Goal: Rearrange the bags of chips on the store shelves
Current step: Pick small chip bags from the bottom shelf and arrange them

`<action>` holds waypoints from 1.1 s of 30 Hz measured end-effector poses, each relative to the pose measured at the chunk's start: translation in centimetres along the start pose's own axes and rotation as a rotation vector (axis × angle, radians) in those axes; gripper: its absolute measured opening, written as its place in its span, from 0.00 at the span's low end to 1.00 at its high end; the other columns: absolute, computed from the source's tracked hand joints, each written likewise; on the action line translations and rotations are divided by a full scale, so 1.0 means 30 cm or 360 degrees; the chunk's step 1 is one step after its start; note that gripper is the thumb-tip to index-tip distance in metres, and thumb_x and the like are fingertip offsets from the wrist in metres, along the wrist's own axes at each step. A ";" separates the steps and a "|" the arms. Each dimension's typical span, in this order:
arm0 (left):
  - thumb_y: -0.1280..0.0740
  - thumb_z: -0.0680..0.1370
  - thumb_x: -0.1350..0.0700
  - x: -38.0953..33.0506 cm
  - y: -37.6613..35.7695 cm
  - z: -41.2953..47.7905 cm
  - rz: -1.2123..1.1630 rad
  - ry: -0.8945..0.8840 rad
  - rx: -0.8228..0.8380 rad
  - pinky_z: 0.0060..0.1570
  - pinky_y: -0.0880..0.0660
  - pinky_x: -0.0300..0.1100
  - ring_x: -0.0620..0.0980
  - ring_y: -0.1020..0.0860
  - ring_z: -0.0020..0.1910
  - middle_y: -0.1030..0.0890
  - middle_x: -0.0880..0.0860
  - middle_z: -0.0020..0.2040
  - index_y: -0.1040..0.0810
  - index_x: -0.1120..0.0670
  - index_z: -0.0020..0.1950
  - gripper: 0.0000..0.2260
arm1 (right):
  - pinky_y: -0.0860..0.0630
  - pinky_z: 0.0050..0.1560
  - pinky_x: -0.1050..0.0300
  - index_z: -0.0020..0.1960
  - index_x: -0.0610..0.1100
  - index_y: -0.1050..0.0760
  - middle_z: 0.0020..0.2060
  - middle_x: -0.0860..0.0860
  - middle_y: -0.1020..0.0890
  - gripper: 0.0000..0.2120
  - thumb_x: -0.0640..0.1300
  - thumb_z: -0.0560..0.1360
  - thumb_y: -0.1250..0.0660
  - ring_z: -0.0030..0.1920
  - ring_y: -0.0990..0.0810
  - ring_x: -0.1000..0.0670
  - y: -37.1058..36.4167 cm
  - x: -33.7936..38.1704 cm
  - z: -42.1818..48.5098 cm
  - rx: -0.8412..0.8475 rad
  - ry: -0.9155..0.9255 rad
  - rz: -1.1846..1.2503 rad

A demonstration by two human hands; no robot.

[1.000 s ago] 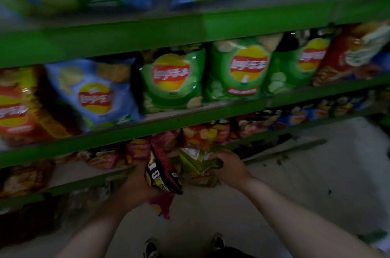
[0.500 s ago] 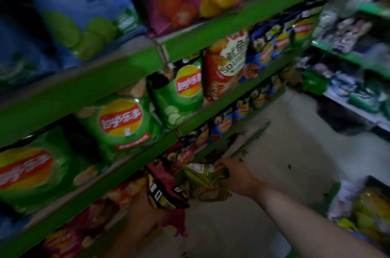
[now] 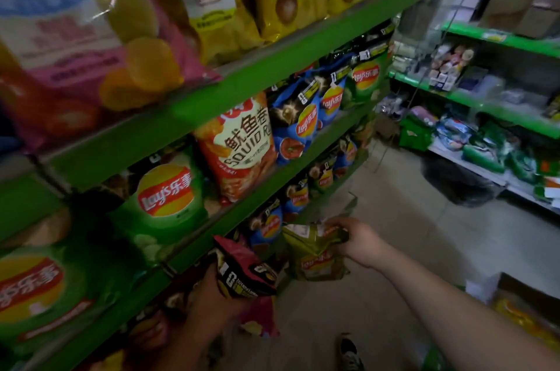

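Fingers (image 3: 335,223) of the right hand (image 3: 360,238) stay pinched on the top edge of an olive-green chip bag (image 3: 315,258), which hangs upright just in front of the lower shelf (image 3: 212,238). The left hand (image 3: 212,291) still grips a dark red bag (image 3: 245,272) by its top, close beside the olive one and clear of the shelf. Over the last second neither grip has altered. What has changed is the head view, which has swung right along the aisle: the green bags have slid to the left edge, and a squid-flavour bag (image 3: 239,146) and a row of blue bags (image 3: 268,226) have come into sight behind the hands. Both bags remain off the shelf, so nothing has been placed. The turn probably means the person is looking further along for the rows where these two flavours belong.
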State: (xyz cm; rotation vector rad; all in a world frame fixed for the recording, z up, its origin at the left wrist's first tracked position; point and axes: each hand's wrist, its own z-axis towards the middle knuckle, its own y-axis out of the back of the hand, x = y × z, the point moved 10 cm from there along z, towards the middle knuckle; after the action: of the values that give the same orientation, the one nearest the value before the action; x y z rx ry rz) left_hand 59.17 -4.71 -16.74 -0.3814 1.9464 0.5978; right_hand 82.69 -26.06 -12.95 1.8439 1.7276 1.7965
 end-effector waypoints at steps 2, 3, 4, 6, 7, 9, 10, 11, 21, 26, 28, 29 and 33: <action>0.20 0.62 0.71 -0.037 -0.079 0.046 -0.0070 -0.0003 -0.0045 0.46 0.24 0.31 0.43 0.20 0.54 0.22 0.44 0.56 0.29 0.48 0.63 0.36 | 0.35 0.38 0.83 0.62 0.48 0.24 0.52 0.54 0.24 0.28 0.40 0.64 0.22 0.51 0.26 0.55 0.070 -0.045 0.066 0.0085 0.0046 -0.0010; 0.20 0.62 0.70 -0.054 -0.113 0.062 -0.0085 0.0009 -0.0070 0.43 0.24 0.28 0.38 0.21 0.51 0.22 0.41 0.54 0.28 0.46 0.60 0.34 | 0.36 0.37 0.83 0.62 0.49 0.24 0.52 0.54 0.25 0.27 0.41 0.65 0.22 0.51 0.26 0.55 0.105 -0.066 0.093 0.0131 0.0060 -0.0031; 0.20 0.63 0.69 -0.076 -0.142 0.073 -0.0109 0.0018 -0.0096 0.42 0.24 0.27 0.37 0.22 0.50 0.22 0.40 0.54 0.28 0.45 0.59 0.34 | 0.35 0.37 0.83 0.62 0.50 0.24 0.52 0.55 0.25 0.27 0.42 0.65 0.22 0.52 0.27 0.55 0.140 -0.081 0.118 0.0175 0.0073 -0.0067; 0.19 0.64 0.67 -0.129 -0.185 0.072 -0.0149 0.0041 -0.0122 0.52 0.23 0.37 0.44 0.22 0.54 0.22 0.44 0.58 0.32 0.46 0.66 0.37 | 0.35 0.38 0.80 0.62 0.52 0.24 0.53 0.55 0.24 0.27 0.45 0.65 0.22 0.52 0.27 0.55 0.204 -0.095 0.162 0.0250 0.0116 -0.0154; 0.19 0.64 0.65 -0.153 -0.200 0.073 -0.0163 0.0059 -0.0136 0.59 0.24 0.46 0.48 0.22 0.57 0.23 0.46 0.60 0.34 0.46 0.69 0.40 | 0.34 0.39 0.79 0.62 0.52 0.24 0.53 0.55 0.24 0.26 0.45 0.65 0.22 0.52 0.27 0.55 0.234 -0.096 0.184 0.0281 0.0138 -0.0178; 0.17 0.62 0.63 -0.188 -0.218 0.078 -0.0155 0.0069 -0.0159 0.63 0.27 0.54 0.51 0.23 0.60 0.23 0.46 0.61 0.34 0.46 0.70 0.42 | 0.33 0.39 0.77 0.58 0.55 0.24 0.52 0.57 0.23 0.23 0.45 0.65 0.23 0.51 0.25 0.57 0.281 -0.092 0.224 0.0329 0.0178 -0.0188; 0.17 0.61 0.62 -0.197 -0.221 0.081 -0.0159 0.0063 -0.0186 0.62 0.26 0.52 0.49 0.22 0.58 0.23 0.44 0.60 0.33 0.45 0.68 0.42 | 0.33 0.39 0.77 0.56 0.57 0.24 0.51 0.59 0.23 0.22 0.45 0.65 0.23 0.49 0.25 0.59 0.298 -0.081 0.241 0.0344 0.0200 -0.0177; 0.17 0.59 0.62 -0.202 -0.222 0.085 -0.0183 0.0057 -0.0212 0.59 0.24 0.47 0.45 0.21 0.57 0.22 0.42 0.59 0.33 0.45 0.67 0.42 | 0.32 0.39 0.77 0.54 0.58 0.24 0.50 0.59 0.22 0.21 0.45 0.65 0.23 0.48 0.24 0.59 0.312 -0.068 0.255 0.0350 0.0226 -0.0168; 0.16 0.53 0.54 -0.192 -0.188 0.080 -0.0224 0.0065 -0.0283 0.58 0.24 0.52 0.48 0.19 0.56 0.17 0.47 0.57 0.25 0.46 0.62 0.40 | 0.32 0.40 0.80 0.53 0.59 0.24 0.50 0.58 0.20 0.23 0.43 0.64 0.21 0.51 0.22 0.56 0.304 -0.037 0.282 0.0275 0.0311 -0.0030; 0.20 0.64 0.70 -0.135 -0.177 0.076 -0.0131 0.0079 -0.0315 0.61 0.27 0.52 0.57 0.23 0.62 0.23 0.56 0.64 0.33 0.59 0.72 0.40 | 0.26 0.55 0.64 0.62 0.53 0.23 0.56 0.54 0.21 0.28 0.43 0.64 0.22 0.56 0.22 0.53 0.256 -0.087 0.259 0.0358 0.0279 -0.0115; 0.20 0.64 0.68 -0.130 -0.188 0.070 -0.0087 0.0087 -0.0329 0.59 0.26 0.51 0.56 0.23 0.60 0.22 0.54 0.62 0.32 0.58 0.70 0.38 | 0.27 0.58 0.62 0.64 0.51 0.25 0.58 0.53 0.22 0.29 0.43 0.65 0.23 0.58 0.24 0.53 0.240 -0.105 0.250 0.0368 0.0301 -0.0183; 0.19 0.64 0.67 -0.128 -0.193 0.065 -0.0081 0.0086 -0.0344 0.57 0.25 0.47 0.54 0.23 0.58 0.22 0.52 0.60 0.32 0.56 0.70 0.38 | 0.28 0.57 0.62 0.64 0.51 0.25 0.58 0.53 0.22 0.28 0.42 0.66 0.23 0.58 0.24 0.53 0.235 -0.113 0.248 0.0379 0.0322 -0.0209; 0.20 0.63 0.69 -0.119 -0.235 0.059 -0.0139 0.0116 -0.0395 0.46 0.24 0.35 0.44 0.22 0.52 0.22 0.50 0.58 0.32 0.55 0.69 0.39 | 0.34 0.46 0.79 0.63 0.50 0.26 0.53 0.54 0.23 0.25 0.40 0.67 0.24 0.54 0.24 0.54 0.245 -0.148 0.276 0.0432 0.0388 -0.0312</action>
State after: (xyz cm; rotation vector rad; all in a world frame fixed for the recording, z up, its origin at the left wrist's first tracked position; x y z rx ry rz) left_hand 65.62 -9.52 -15.85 -0.6481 1.9182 0.7805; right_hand 94.59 -26.74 -13.69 1.5157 2.2504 1.8492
